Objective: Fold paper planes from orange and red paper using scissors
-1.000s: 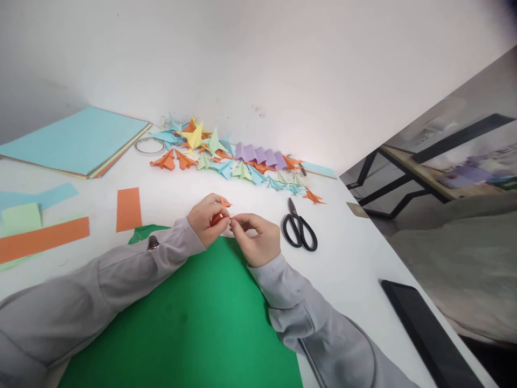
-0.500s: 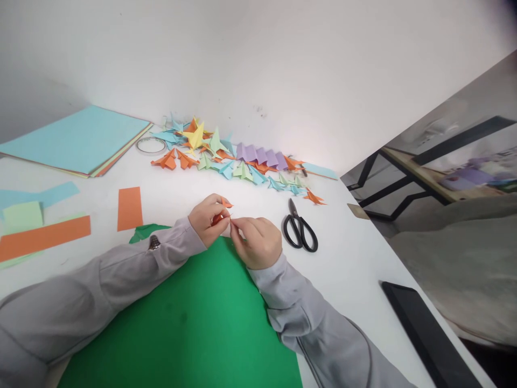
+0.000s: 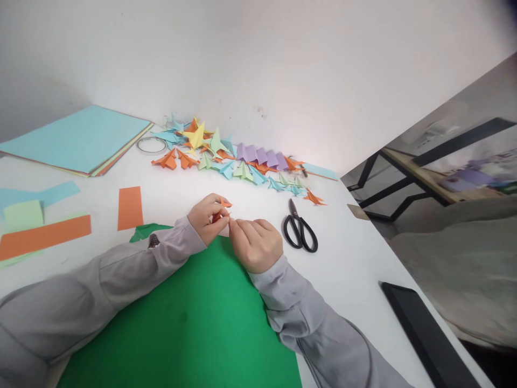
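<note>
1. Grip, left hand (image 3: 208,220): closed on an orange paper piece (image 3: 217,217); the folded edges show between the fingers, the rest is hidden by them.
2. Grip, right hand (image 3: 257,245): thumb and fingertips pinched together at the piece's pointed end, just beside the left fingertips.
3. Position of piece: between the two hands, near the far edge of a green sheet (image 3: 181,323) that lies on the white table (image 3: 347,280) under the forearms.
4. Right of the hands: black-handled scissors (image 3: 295,214), blades together, tips pointing away; nearer the table edge, a flat black object (image 3: 428,328).
5. Left: an orange rectangle (image 3: 130,208), an orange strip (image 3: 46,237), a light green slip (image 3: 23,215).
6. Along the wall: folded paper shapes (image 3: 195,138) in several colours, crowded together; beside them a ring (image 3: 138,146) and a stack of sheets (image 3: 81,137), blue uppermost.
</note>
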`<action>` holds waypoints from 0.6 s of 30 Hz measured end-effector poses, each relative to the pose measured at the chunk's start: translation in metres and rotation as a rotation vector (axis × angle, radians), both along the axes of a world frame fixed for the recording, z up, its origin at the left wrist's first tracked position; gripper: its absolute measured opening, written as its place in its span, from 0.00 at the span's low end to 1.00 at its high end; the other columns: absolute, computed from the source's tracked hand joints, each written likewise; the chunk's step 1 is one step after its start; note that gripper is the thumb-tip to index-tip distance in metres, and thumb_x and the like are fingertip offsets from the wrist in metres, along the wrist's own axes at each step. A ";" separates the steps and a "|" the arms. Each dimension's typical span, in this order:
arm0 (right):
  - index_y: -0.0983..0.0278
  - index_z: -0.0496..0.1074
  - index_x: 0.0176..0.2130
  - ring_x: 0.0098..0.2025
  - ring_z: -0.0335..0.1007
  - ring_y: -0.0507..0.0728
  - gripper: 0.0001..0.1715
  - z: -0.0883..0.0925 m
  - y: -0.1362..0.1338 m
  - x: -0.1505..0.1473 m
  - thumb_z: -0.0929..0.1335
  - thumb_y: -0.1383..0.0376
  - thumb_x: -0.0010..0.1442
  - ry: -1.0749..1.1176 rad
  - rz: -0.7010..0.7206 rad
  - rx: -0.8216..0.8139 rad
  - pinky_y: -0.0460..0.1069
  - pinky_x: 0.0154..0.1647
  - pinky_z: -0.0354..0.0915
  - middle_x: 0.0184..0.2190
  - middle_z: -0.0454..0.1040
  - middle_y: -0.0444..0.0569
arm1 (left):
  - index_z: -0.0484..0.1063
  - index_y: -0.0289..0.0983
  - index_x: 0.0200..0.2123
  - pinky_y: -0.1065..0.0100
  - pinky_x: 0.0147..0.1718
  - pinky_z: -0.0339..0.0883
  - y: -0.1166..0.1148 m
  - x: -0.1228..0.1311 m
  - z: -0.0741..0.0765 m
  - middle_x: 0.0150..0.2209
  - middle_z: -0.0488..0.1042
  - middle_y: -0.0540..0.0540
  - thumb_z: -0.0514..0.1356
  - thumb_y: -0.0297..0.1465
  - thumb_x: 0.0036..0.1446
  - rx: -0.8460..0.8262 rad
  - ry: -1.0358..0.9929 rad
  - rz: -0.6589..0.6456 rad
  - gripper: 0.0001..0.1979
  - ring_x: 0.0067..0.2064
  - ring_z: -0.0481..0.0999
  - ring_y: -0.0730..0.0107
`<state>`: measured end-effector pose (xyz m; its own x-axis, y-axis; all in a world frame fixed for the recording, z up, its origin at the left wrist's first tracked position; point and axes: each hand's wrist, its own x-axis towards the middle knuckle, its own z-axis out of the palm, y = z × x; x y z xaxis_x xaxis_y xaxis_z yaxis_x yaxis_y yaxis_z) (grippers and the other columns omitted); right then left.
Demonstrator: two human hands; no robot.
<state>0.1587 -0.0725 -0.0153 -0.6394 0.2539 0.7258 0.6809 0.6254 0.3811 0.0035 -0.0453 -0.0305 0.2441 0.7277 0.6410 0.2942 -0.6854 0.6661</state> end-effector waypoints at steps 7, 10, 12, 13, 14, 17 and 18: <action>0.73 0.73 0.33 0.25 0.67 0.53 0.04 0.004 -0.006 -0.003 0.66 0.76 0.57 -0.076 -0.024 0.029 0.50 0.26 0.57 0.22 0.74 0.50 | 0.66 0.36 0.20 0.67 0.35 0.69 0.000 0.000 0.000 0.27 0.65 0.47 0.55 0.24 0.51 -0.007 -0.010 0.003 0.09 0.43 0.75 0.64; 0.72 0.73 0.32 0.24 0.66 0.52 0.05 0.004 -0.007 -0.005 0.66 0.76 0.57 -0.074 -0.059 0.030 0.50 0.25 0.57 0.21 0.73 0.50 | 0.65 0.37 0.20 0.66 0.36 0.69 0.001 0.001 -0.001 0.25 0.63 0.49 0.55 0.24 0.51 -0.006 -0.012 0.001 0.09 0.43 0.74 0.64; 0.70 0.73 0.32 0.22 0.65 0.52 0.06 0.003 -0.008 -0.006 0.66 0.75 0.57 -0.045 -0.083 0.015 0.50 0.25 0.57 0.20 0.73 0.49 | 0.65 0.37 0.20 0.65 0.37 0.69 0.001 0.001 -0.001 0.24 0.62 0.50 0.55 0.23 0.50 -0.005 -0.016 -0.008 0.09 0.42 0.74 0.64; 0.69 0.73 0.32 0.22 0.65 0.52 0.06 0.002 -0.009 -0.006 0.66 0.74 0.57 -0.018 -0.085 -0.002 0.50 0.24 0.57 0.20 0.73 0.49 | 0.65 0.37 0.20 0.65 0.37 0.69 0.001 0.001 -0.001 0.24 0.61 0.50 0.55 0.23 0.50 -0.003 -0.022 -0.013 0.09 0.42 0.74 0.64; 0.69 0.73 0.32 0.21 0.65 0.52 0.06 0.001 -0.009 -0.006 0.66 0.73 0.58 0.018 -0.075 -0.032 0.50 0.24 0.57 0.21 0.74 0.48 | 0.65 0.37 0.21 0.64 0.38 0.70 0.001 0.001 -0.001 0.24 0.61 0.50 0.54 0.23 0.50 -0.003 -0.027 -0.017 0.08 0.41 0.74 0.64; 0.68 0.74 0.33 0.24 0.70 0.53 0.08 -0.003 -0.011 -0.006 0.65 0.71 0.58 0.243 -0.014 -0.243 0.49 0.25 0.61 0.24 0.77 0.50 | 0.65 0.37 0.22 0.64 0.39 0.70 0.000 0.001 0.000 0.24 0.61 0.50 0.54 0.23 0.51 -0.008 -0.035 -0.021 0.08 0.41 0.74 0.65; 0.67 0.74 0.33 0.25 0.71 0.53 0.09 -0.004 -0.010 -0.005 0.64 0.70 0.58 0.373 -0.005 -0.368 0.49 0.25 0.63 0.25 0.78 0.50 | 0.66 0.37 0.22 0.64 0.38 0.70 0.000 0.001 0.000 0.25 0.61 0.50 0.54 0.23 0.51 -0.010 -0.036 -0.020 0.08 0.41 0.74 0.65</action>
<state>0.1533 -0.0826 -0.0189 -0.3526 0.5368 0.7665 0.7315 0.6690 -0.1320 0.0045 -0.0451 -0.0309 0.2356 0.7292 0.6424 0.2561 -0.6843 0.6828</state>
